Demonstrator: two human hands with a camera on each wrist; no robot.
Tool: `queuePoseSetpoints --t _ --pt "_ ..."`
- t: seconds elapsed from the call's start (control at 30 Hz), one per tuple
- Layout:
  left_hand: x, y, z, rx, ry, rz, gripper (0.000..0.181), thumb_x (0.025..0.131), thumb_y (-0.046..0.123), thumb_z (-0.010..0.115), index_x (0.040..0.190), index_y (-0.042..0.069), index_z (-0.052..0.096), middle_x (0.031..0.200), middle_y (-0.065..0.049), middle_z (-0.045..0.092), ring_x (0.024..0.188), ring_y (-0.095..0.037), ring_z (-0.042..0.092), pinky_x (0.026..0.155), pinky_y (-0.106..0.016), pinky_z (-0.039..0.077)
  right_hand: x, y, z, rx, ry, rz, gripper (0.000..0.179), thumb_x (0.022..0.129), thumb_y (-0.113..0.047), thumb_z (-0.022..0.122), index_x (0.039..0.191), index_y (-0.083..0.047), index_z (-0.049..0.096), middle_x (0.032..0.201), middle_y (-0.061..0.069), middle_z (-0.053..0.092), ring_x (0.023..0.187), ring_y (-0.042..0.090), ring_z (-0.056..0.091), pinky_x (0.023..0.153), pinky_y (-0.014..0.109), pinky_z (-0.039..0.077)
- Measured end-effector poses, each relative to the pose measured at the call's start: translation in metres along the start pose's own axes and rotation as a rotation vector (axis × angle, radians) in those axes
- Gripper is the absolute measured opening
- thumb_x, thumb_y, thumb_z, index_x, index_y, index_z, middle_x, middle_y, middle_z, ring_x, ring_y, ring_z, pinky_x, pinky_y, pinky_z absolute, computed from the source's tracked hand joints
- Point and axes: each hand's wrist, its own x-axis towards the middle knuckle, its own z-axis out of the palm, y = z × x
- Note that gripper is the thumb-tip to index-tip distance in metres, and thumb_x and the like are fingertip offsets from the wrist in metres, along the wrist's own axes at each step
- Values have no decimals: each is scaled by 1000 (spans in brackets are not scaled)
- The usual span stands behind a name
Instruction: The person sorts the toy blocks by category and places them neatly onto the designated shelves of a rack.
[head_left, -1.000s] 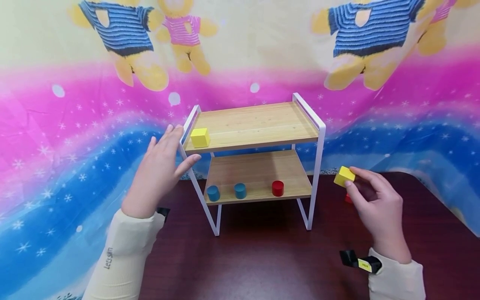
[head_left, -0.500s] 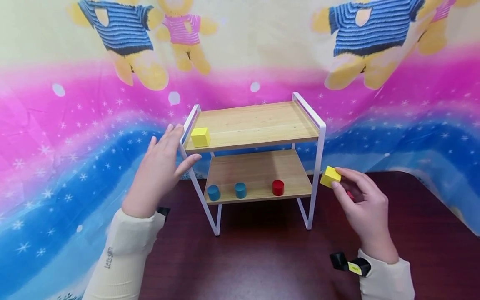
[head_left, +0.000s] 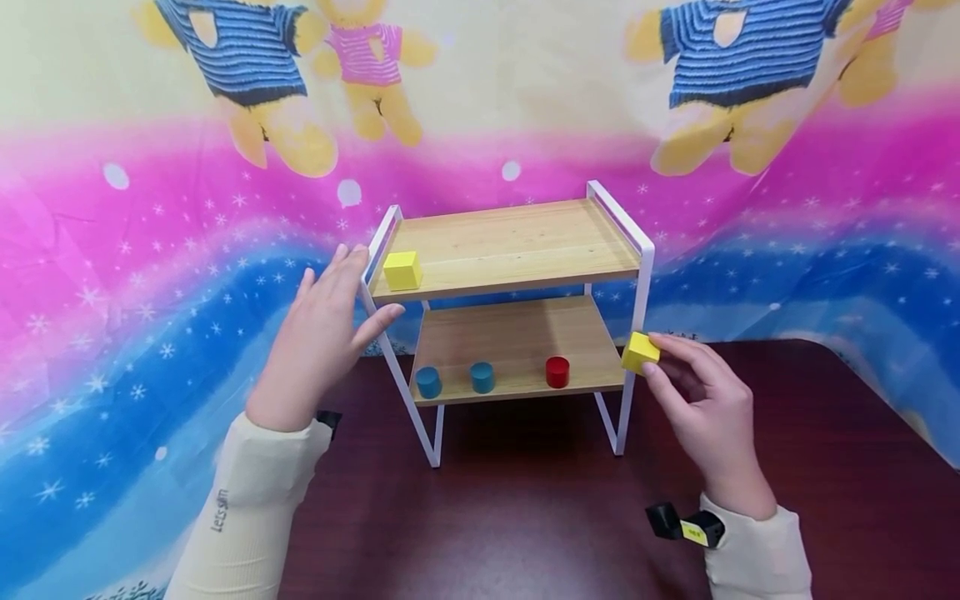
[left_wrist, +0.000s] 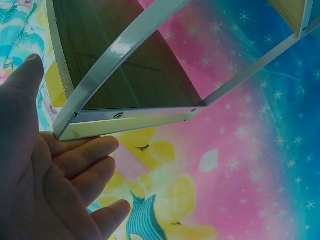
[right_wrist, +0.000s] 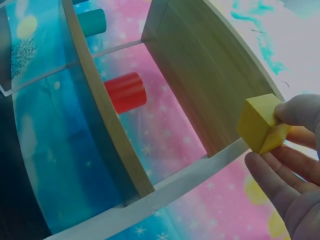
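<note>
While the right hand [head_left: 708, 408] pinches a yellow cube [head_left: 640, 353] between thumb and fingertips, the left hand [head_left: 311, 342] lies at the left side of a white-framed rack [head_left: 640, 296], its fingers nearly straight and the thumb held away from them. In the left wrist view those fingers meet the frame's edge, though I cannot tell how firmly. Held in the air above the worktop [head_left: 480, 525], the yellow cube covers part of the right near post in the head view. That post stands between the right hand and the lower shelf [head_left: 510, 329].

On the upper shelf [head_left: 517, 242], a second yellow cube [head_left: 402, 271] sits at the left near corner. Below, along the near edge of the lower shelf, stand from left to right a blue cylinder [head_left: 428, 382], another blue cylinder [head_left: 482, 377] and, farther right, a red cylinder [head_left: 557, 372]. A patterned backdrop [head_left: 517, 92] with bears in striped tops hangs behind the rack.

Dark lettering runs along the left sleeve [head_left: 251, 500], starting with what looks like "Lets"; the rest is unclear. The black strap [head_left: 707, 528] at the right wrist carries a yellow label [head_left: 694, 533], its print too small to read.
</note>
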Motion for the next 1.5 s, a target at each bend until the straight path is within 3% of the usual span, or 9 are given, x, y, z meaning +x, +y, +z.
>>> queuePoseSetpoints --t 0.37,0.97,1.5 --pt "1 -1 -1 6 -3 3 83 88 59 50 149 9 26 150 -14 30 142 -25 16 113 -53 8 14 -11 6 27 -40 -24 50 78 5 72 123 -15 63 119 2 61 99 6 62 83 15 48" --pt "-1 -1 0 0 6 -4 83 87 59 51 148 9 27 150 -14 30 142 -25 17 113 -53 8 37 -34 21 65 -73 -93 49 79 2 73 123 -16 63 121 -3 60 106 14 60 83 19 50" --pt "0 1 -1 -6 -1 -11 83 87 60 50 149 10 26 150 -14 30 142 -23 15 113 -53 7 51 -46 29 104 -31 -156 52 75 8 73 122 -13 64 119 0 62 107 17 60 83 19 50"
